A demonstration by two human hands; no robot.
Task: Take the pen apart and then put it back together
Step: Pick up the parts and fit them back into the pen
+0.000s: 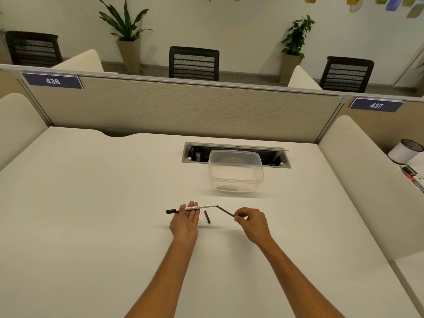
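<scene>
We held the pen barrel across the upturned fingers of our left hand, palm up and loosely curled around it rather than clenched. The white barrel lay nearly level, its long axis running left to right, with the dark capped end sticking out past the left of the hand and the open end pointing right. On the tabletop just right of that hand, apart from both hands, a small black piece lay loose; it was too small for us to say whether it was a tip or an end plug.

Further right, our right hand pinched the dark refill between thumb and fingertips at its lower right end. The refill slanted up and to the left, its free end almost at the barrel's open mouth; we could not tell whether it touched or had just entered. The two axes met at an angle, so the coming move would, in our judgement, depend on lining the refill up with the barrel. The right hand was the one nearer that joint. Behind, an empty clear container stood well apart.
</scene>
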